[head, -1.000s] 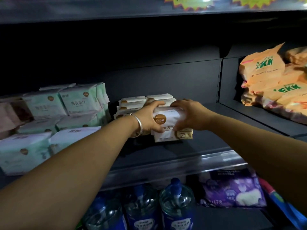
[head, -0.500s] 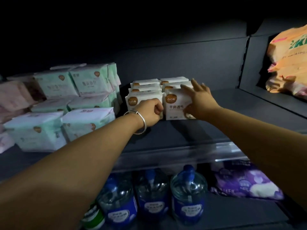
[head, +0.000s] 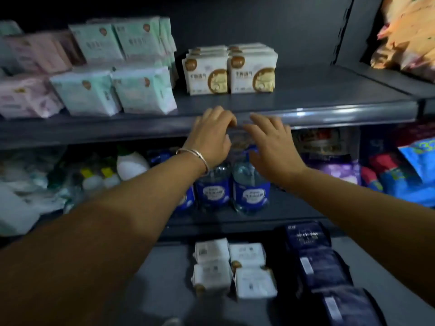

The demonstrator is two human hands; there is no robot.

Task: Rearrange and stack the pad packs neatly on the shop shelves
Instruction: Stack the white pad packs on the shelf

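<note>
Our left hand (head: pixel 211 135) and right hand (head: pixel 273 147) hang loose with an empty grip in the middle of the frame, because the white pad packs (head: pixel 229 71) above them stand neatly side by side on the shelf (head: pixel 329 100).

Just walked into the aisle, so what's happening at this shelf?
A person is tidying pad packs. Two rows of white-and-gold packs stand upright, side by side, on the shelf. The left hand and right hand hold nothing and hover at the shelf's front edge. More white packs lie on a lower shelf.
</note>
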